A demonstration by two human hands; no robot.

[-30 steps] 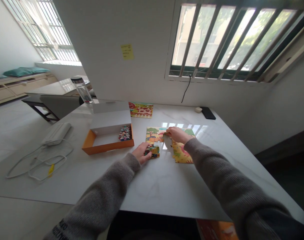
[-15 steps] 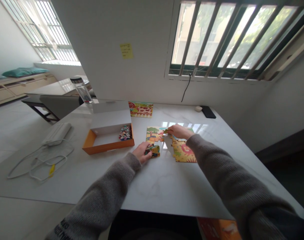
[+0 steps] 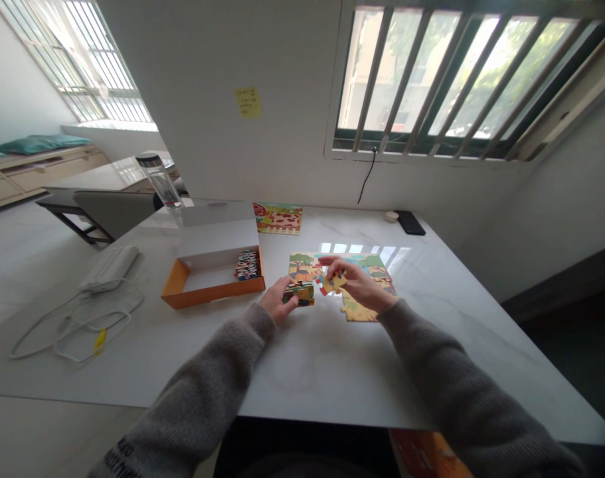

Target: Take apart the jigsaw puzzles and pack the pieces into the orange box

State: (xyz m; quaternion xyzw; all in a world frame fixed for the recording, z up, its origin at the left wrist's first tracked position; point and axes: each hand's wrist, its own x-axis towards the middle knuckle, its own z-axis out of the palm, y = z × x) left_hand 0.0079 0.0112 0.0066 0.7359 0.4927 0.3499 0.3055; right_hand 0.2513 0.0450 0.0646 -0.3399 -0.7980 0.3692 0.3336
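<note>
My left hand [image 3: 280,300] is closed around a few stacked puzzle pieces [image 3: 305,295] with dark and yellow print, just above the table. Between the fingertips of my right hand [image 3: 350,277] is a single yellow puzzle piece [image 3: 333,283] with some red on it, held tilted. Behind and beneath that hand lies a partly joined jigsaw puzzle [image 3: 360,312] of trees and animals on yellow ground. My right hand hides part of its middle. Bare table shows through a gap at its lower left.
An orange box [image 3: 217,290] with its white lid raised holds several more pieces [image 3: 247,264]. A cow picture puzzle [image 3: 279,219] lies by the wall. A glass bottle [image 3: 160,180], a white device [image 3: 111,267] with a cable, and a black phone [image 3: 410,223] stand around the table.
My right hand has drawn back toward my left hand and now holds a yellow piece with red, tilted over the gap. My left hand keeps its stack, nearly still.
</note>
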